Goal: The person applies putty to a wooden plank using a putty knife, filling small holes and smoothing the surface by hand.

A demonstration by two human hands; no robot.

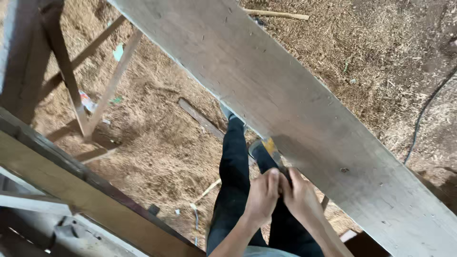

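A wide grey wooden plank (285,95) runs diagonally from the top centre to the lower right. My left hand (262,196) and my right hand (301,197) are pressed together at its lower edge. Both are closed around a slim tool with a yellow and dark body (273,148), which points up along the plank's edge. How the tool ends is hidden by my fingers and the plank. Below the hands are my legs in dark trousers (234,171), standing on the sawdust floor (157,143).
A brown wooden beam (71,190) crosses the lower left, with grey metal parts beneath it. A wooden trestle frame (76,95) stands at the upper left. A black cable (421,119) lies on the sawdust at the right, and a stick (276,14) at the top.
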